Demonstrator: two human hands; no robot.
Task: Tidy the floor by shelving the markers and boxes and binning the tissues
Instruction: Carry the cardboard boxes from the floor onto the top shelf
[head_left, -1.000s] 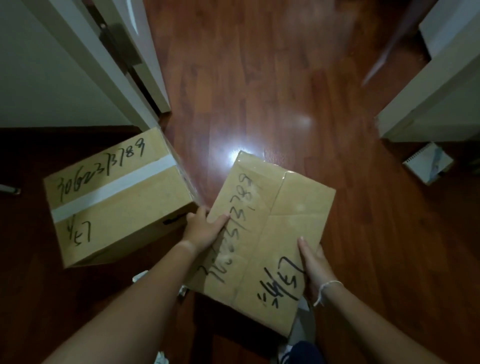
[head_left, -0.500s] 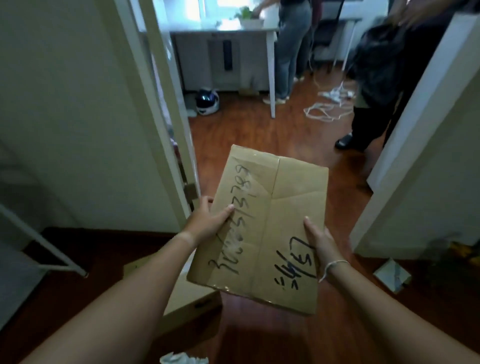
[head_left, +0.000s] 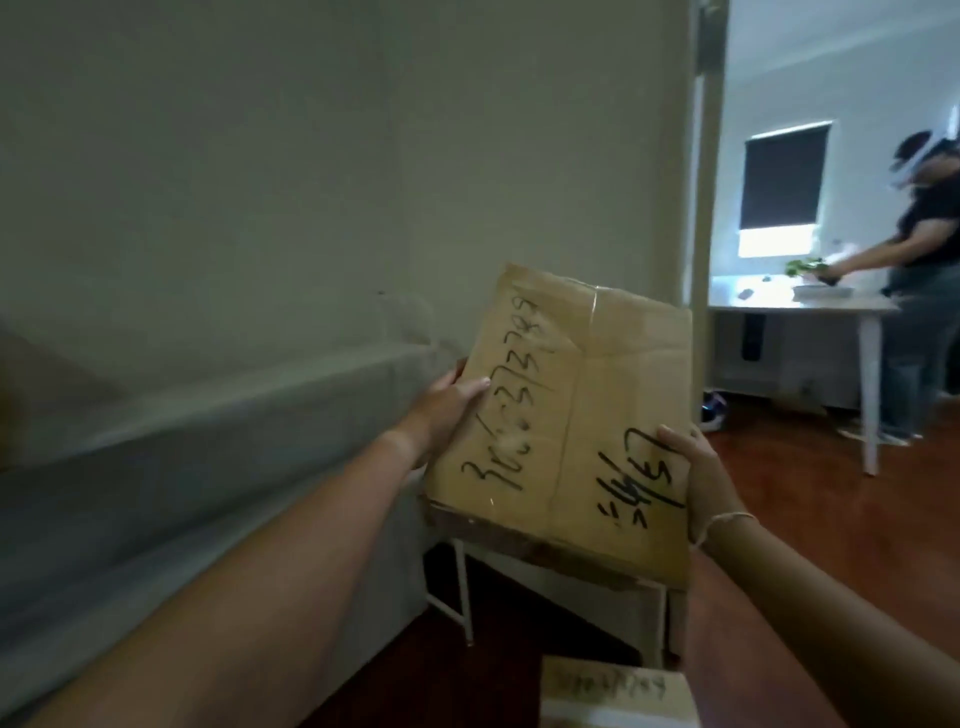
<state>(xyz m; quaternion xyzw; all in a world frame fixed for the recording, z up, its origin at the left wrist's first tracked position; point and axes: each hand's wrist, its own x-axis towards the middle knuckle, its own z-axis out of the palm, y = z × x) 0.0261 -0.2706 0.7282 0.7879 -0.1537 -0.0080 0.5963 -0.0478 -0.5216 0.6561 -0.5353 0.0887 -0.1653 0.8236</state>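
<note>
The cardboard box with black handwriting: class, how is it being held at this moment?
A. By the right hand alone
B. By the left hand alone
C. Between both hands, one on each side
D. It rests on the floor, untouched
C: the cardboard box is up in the air, with the left hand gripping its left edge and the right hand its right edge.

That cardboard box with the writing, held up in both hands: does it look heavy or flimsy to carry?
The cardboard box is probably light: the left hand and right hand hold it up by its side edges alone. It looks fairly stiff, since its top stays flat between them. The shiny tape along its seam could be a little slippery.
</note>
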